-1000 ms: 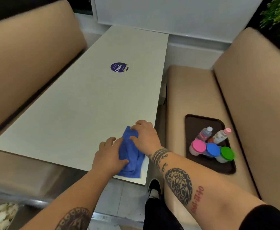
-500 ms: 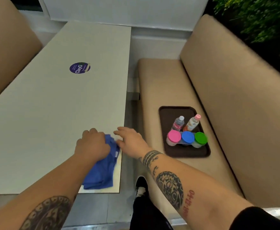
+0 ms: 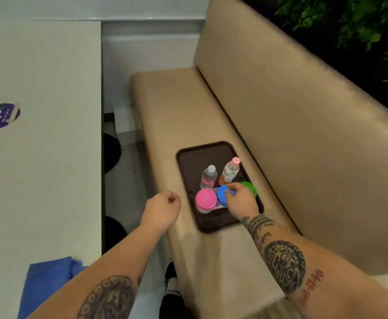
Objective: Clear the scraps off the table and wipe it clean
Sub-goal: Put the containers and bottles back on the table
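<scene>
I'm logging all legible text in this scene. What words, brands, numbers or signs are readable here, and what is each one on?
"ClayG": on the round purple sticker stuck to the white table; the smaller print beside it is too blurred to read.
Red digits tattooed on the right forearm: a number string, too blurred to read reliably.
Labels on the white-capped bottle and the pink-capped bottle on the brown tray: too small to read.

1. Both forearms are bare, with no sleeves showing.
2. The left forearm carries a dark round tattoo ringed with small ovals.
3. The right forearm has dark bands near the wrist, a round patterned tattoo, and red numerals.
4. Dark trousers and a black shoe with white show below.
</scene>
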The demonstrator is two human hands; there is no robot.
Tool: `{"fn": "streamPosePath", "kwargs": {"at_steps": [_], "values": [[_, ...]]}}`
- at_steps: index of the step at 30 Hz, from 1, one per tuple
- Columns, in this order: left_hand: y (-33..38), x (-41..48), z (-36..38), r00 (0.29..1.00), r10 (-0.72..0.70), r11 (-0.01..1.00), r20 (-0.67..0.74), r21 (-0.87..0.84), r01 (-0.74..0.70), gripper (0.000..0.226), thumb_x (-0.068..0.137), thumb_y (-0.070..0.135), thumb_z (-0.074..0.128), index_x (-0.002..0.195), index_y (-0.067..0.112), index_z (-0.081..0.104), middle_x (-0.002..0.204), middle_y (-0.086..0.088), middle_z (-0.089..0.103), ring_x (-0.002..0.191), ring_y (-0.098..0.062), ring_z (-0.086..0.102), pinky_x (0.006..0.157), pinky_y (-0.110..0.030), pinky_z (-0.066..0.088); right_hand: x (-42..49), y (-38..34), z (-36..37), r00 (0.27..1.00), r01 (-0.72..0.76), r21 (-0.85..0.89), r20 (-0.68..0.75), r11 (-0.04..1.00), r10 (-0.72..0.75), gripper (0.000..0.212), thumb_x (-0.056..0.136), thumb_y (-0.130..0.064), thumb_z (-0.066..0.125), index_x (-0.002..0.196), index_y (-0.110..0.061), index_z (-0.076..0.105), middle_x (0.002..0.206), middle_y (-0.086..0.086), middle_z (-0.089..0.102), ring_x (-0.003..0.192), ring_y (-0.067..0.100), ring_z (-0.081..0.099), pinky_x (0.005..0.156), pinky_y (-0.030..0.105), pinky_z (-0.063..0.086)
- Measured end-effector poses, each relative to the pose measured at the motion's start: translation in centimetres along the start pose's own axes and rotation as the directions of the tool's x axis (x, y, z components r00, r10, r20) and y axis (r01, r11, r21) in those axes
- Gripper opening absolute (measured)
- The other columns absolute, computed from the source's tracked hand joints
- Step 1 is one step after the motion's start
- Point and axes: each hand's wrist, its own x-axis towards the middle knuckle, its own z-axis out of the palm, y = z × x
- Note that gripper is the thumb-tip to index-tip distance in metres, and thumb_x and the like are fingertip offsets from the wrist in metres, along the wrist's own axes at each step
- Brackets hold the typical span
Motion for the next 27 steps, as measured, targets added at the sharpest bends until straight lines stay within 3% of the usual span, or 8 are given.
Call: {"fn": "streamPosePath", "kwargs": {"at_steps": [4, 7, 10, 15, 19, 23, 27], "values": [[0.6, 5.3, 4.5, 0.993, -0.110, 0.988, 0.050, -0.107, 0.115, 0.024, 0.097, 0.031, 0.058, 0.116, 0.024, 0.071, 0.110, 0.002, 0.072, 0.102, -0.022, 0.066, 0.082, -0.023, 0.047, 4.6, 4.0, -0.1, 0.985, -0.156, 0.033, -0.073, 0.987, 0.158, 0.031, 0.093, -0.020, 0.061, 0.122, -0.011, 0.069, 0.125, 0.007, 0.068, 0.116, 0.028, 0.062, 0.098, 0.030, 0.046], [0.7, 8.8, 7.5, 0.983, -0.162, 0.973, 0.085, -0.151, 0.173, 0.032, 0.095, 0.033, 0.063, 0.125, 0.022, 0.068, 0.119, 0.001, 0.071, 0.110, -0.021, 0.064, 0.095, -0.025, 0.047, 7.7, 6.3, 0.1, 0.967, -0.231, 0.054, -0.101, 0.971, 0.236, 0.031, 0.092, -0.024, 0.063, 0.121, -0.013, 0.069, 0.125, 0.010, 0.069, 0.113, 0.029, 0.063, 0.099, 0.033, 0.050], [0.2, 12.0, 10.3, 0.969, -0.199, 0.966, 0.150, -0.135, 0.219, 0.043, 0.093, 0.033, 0.066, 0.133, 0.018, 0.063, 0.126, -0.003, 0.069, 0.116, -0.024, 0.063, 0.103, -0.034, 0.049, 10.3, 8.0, 0.1, 0.947, -0.288, 0.008, -0.144, 0.958, 0.286, 0.044, 0.091, -0.026, 0.064, 0.133, -0.011, 0.061, 0.135, 0.017, 0.059, 0.124, 0.034, 0.056, 0.106, 0.036, 0.045], [-0.6, 15.2, 14.4, 0.915, -0.304, 0.943, 0.265, -0.053, 0.329, 0.052, 0.089, 0.031, 0.066, 0.134, 0.008, 0.054, 0.124, -0.017, 0.064, 0.111, -0.039, 0.064, 0.092, -0.048, 0.057, 13.2, 10.6, 0.5, 0.914, -0.395, -0.052, -0.122, 0.917, 0.387, 0.057, 0.099, -0.028, 0.055, 0.150, -0.006, 0.040, 0.153, 0.019, 0.042, 0.140, 0.034, 0.041, 0.113, 0.033, 0.032], [-1.0, 15.8, 16.3, 0.898, -0.346, 0.921, 0.272, -0.082, 0.380, 0.048, 0.081, 0.020, 0.062, 0.128, 0.010, 0.055, 0.126, -0.017, 0.061, 0.109, -0.040, 0.063, 0.089, -0.049, 0.058, 13.8, 11.3, 0.7, 0.899, -0.437, -0.069, -0.053, 0.897, 0.435, 0.051, 0.098, -0.017, 0.057, 0.144, 0.000, 0.046, 0.143, 0.022, 0.052, 0.130, 0.037, 0.051, 0.102, 0.032, 0.041], [-0.9, 14.5, 15.0, 0.916, -0.362, 0.924, 0.176, -0.059, 0.377, 0.045, 0.085, 0.003, 0.062, 0.129, 0.012, 0.059, 0.125, -0.013, 0.065, 0.113, -0.038, 0.061, 0.094, -0.045, 0.055, 13.5, 12.1, 0.6, 0.872, -0.482, 0.119, -0.032, 0.868, 0.488, 0.057, 0.087, -0.005, 0.067, 0.142, -0.003, 0.052, 0.137, 0.018, 0.060, 0.123, 0.033, 0.058, 0.107, 0.041, 0.046], [-0.8, 12.9, 13.0, 0.929, -0.345, 0.917, 0.130, -0.163, 0.364, 0.049, 0.082, -0.003, 0.059, 0.127, 0.015, 0.062, 0.121, -0.013, 0.068, 0.109, -0.036, 0.063, 0.092, -0.047, 0.057, 12.6, 12.5, -0.4, 0.857, -0.487, 0.334, 0.005, 0.807, 0.516, 0.043, 0.085, 0.001, 0.069, 0.126, -0.007, 0.065, 0.121, 0.014, 0.069, 0.107, 0.028, 0.067, 0.100, 0.046, 0.054]]}}
